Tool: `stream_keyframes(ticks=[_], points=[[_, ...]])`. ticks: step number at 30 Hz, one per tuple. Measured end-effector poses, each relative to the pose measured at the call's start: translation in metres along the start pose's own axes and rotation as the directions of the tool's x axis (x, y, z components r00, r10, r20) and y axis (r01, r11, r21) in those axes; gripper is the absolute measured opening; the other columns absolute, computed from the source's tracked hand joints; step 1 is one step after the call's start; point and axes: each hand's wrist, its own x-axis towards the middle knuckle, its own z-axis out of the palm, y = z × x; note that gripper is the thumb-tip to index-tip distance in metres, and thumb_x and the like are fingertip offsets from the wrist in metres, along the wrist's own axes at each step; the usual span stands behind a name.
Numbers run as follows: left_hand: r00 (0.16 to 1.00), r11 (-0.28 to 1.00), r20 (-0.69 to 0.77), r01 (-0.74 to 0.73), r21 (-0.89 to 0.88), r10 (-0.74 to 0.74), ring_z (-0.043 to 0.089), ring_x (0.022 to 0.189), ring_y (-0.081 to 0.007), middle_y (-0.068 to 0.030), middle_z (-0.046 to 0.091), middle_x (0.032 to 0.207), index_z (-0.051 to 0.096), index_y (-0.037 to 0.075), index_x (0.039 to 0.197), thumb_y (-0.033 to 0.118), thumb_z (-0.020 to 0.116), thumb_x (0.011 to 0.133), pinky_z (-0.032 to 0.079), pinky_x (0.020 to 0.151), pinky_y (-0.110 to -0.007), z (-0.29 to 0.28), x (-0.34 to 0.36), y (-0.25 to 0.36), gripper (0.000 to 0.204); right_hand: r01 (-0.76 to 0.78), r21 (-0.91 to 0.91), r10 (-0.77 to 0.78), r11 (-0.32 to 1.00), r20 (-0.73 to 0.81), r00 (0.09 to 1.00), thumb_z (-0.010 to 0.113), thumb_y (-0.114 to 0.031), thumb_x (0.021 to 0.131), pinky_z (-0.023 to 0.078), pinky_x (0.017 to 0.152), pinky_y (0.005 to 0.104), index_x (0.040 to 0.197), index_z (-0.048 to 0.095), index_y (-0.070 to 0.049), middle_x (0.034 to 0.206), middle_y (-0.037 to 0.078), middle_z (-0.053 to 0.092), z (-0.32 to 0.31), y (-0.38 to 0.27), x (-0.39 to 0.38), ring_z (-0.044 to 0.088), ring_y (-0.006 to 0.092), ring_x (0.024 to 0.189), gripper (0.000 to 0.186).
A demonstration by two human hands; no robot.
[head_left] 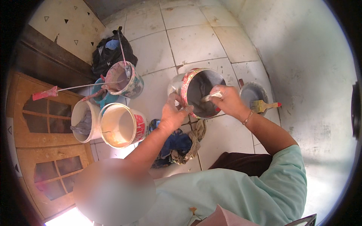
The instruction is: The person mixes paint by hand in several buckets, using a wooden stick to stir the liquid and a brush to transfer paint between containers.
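In front of me a tilted round bucket (pixel 185 84) with a red floral rim opens toward me, and grey paint (pixel 201 84) coats its inside. My left hand (pixel 174 112) is closed on the near left part of its rim, the thumb over the edge. Inside the bucket's mouth, my right hand (pixel 226 98) is closed round a pale, whitish tool (pixel 211 96). The tool's far end points into the grey paint; its exact kind is hidden by my fingers.
A flat brush (pixel 260 106) lies across a grey paint bowl (pixel 253 92) by the right wall. Leftward stand a white bucket (pixel 132 124), another with a grey cloth (pixel 77 109), and a paint-stained bucket (pixel 137 88) holding rollers. Rags (pixel 177 145) and a black bag (pixel 124 43) lie nearby.
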Motion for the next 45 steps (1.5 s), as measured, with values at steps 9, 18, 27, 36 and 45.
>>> stream_keyframes(ticks=[9, 18, 27, 36, 45], points=[[0.988, 0.957, -0.006, 0.147, -0.249, -0.153, 0.067, 0.076, -0.021, -0.0157, 0.06, 0.088, 0.043, 0.0, 0.097, 0.006, 0.07, 0.081, 0.059, 0.064, -0.029, -0.005, -0.004, 0.027, 0.032, 0.377, 0.069, -0.344, 0.924, -0.288, 0.894, 0.069, -0.013, 0.08, 0.049, 0.062, 0.0334, 0.089, 0.065, -0.001, 0.077, 0.014, 0.066, 0.007, -0.013, 0.035, 0.063, 0.0245, 0.064, 0.016], [0.99, 0.948, 0.011, 0.136, -0.288, -0.138, 0.066, 0.079, -0.0224, -0.0152, 0.058, 0.093, 0.042, -0.001, 0.098, 0.004, 0.071, 0.08, 0.06, 0.068, -0.03, -0.007, 0.0, 0.01, 0.034, 0.099, 0.147, -0.086, 0.984, -0.09, 0.992, 0.072, -0.013, 0.074, 0.049, 0.059, 0.0328, 0.084, 0.064, -0.001, 0.074, 0.014, 0.065, 0.027, -0.011, 0.016, 0.065, 0.0204, 0.067, 0.018], [0.984, 0.949, 0.015, 0.176, -0.26, -0.178, 0.066, 0.086, -0.0252, -0.0144, 0.055, 0.098, 0.043, -0.002, 0.099, 0.002, 0.07, 0.08, 0.06, 0.07, -0.032, -0.012, -0.007, 0.024, 0.033, 0.332, -0.334, -0.41, 0.882, -0.197, 0.89, 0.068, -0.014, 0.078, 0.05, 0.062, 0.037, 0.085, 0.063, -0.001, 0.084, 0.017, 0.066, 0.004, -0.006, 0.039, 0.064, 0.0331, 0.07, 0.016], [0.997, 0.969, -0.023, 0.072, -0.235, -0.08, 0.06, 0.072, -0.0142, -0.0092, 0.06, 0.084, 0.045, 0.003, 0.093, 0.013, 0.078, 0.075, 0.051, 0.064, -0.029, 0.0, -0.006, 0.009, 0.039, 0.273, 0.238, -0.207, 0.932, -0.266, 0.941, 0.07, -0.01, 0.075, 0.05, 0.063, 0.0352, 0.086, 0.064, 0.0, 0.074, 0.017, 0.064, 0.031, -0.014, 0.034, 0.064, 0.0311, 0.068, 0.016], [0.998, 0.998, -0.051, 0.033, -0.06, -0.036, 0.06, 0.075, -0.0167, -0.0101, 0.062, 0.089, 0.048, 0.003, 0.092, 0.015, 0.078, 0.074, 0.051, 0.069, -0.032, 0.001, -0.001, 0.005, 0.037, 0.016, -0.037, -0.021, 0.999, -0.117, 0.993, 0.07, -0.003, 0.078, 0.051, 0.057, 0.0313, 0.084, 0.061, 0.001, 0.081, 0.012, 0.067, 0.008, 0.005, 0.017, 0.063, 0.0203, 0.06, 0.011]])
